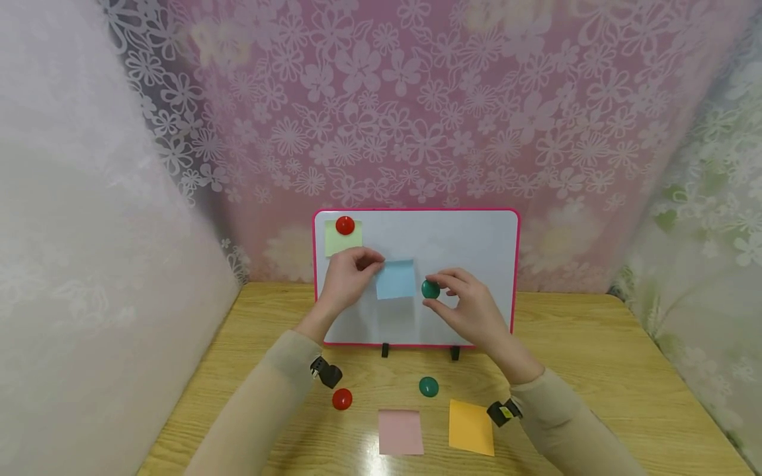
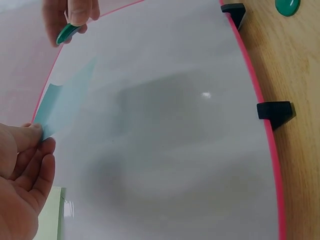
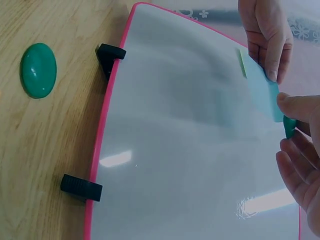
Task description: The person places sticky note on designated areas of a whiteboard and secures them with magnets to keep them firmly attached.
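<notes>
Blue note (image 1: 395, 281) is held up in front of the whiteboard (image 1: 470, 244), right of and nearer than the green note (image 1: 335, 247); a gap seems to be left between it and the board. Its upper left corner is pinched between the thumb and fingers of the left hand (image 1: 350, 276). The sheet is likely very light, thin and limp, easily creased and apt to flutter or curl; a narrow strip along its upper edge is already bent. It is best gripped by a corner or the upper edge, with the middle left untouched. No clear long axis is offered by the nearly square shape; its broad face is turned to the near side, and the upper edge is tilted slightly, rising to the right.

A green magnet (image 1: 430, 289) is grasped by its rim between the thumb and fingers of the right hand (image 1: 473, 314), just right of the note and apart from it. It is judged small, hard and smooth, somewhat slippery on the dome, so the rim is the safer hold. Being round, it has no long axis; its domed face is turned roughly toward the near side.
</notes>
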Available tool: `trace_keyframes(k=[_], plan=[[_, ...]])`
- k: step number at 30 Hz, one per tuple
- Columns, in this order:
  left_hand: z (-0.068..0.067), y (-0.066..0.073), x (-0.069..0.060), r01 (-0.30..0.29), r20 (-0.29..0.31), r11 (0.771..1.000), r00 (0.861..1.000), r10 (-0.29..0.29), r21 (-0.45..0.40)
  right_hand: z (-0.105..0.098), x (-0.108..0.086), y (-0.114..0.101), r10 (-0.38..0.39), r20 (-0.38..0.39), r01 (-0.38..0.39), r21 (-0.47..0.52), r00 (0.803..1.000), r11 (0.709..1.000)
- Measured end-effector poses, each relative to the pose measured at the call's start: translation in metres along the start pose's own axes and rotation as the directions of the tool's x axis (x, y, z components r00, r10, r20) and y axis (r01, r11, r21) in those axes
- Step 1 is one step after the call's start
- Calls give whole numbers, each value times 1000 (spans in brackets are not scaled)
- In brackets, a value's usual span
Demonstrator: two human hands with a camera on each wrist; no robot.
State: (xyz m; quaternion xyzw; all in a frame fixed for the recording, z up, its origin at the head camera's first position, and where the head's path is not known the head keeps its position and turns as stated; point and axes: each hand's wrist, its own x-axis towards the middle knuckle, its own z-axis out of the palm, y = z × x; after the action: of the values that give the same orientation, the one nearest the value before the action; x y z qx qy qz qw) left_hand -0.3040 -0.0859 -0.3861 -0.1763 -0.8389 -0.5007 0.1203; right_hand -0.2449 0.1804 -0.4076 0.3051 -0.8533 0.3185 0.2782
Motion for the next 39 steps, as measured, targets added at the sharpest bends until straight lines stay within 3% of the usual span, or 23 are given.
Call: trace_keyframes(k=[14,25,39], plan=[[0,9,19,-26,-12,999,1000,26,39,6,27,-1,28,-27,-28,20,999,999],[-2,20,29,-81,-14,996,997,82,28,11,41,0,27,-81,-25,32,996,999],[-4,24,49,-109,-35,989,993,113,100,18,68,5,12,-146,-10,16,989,1000]])
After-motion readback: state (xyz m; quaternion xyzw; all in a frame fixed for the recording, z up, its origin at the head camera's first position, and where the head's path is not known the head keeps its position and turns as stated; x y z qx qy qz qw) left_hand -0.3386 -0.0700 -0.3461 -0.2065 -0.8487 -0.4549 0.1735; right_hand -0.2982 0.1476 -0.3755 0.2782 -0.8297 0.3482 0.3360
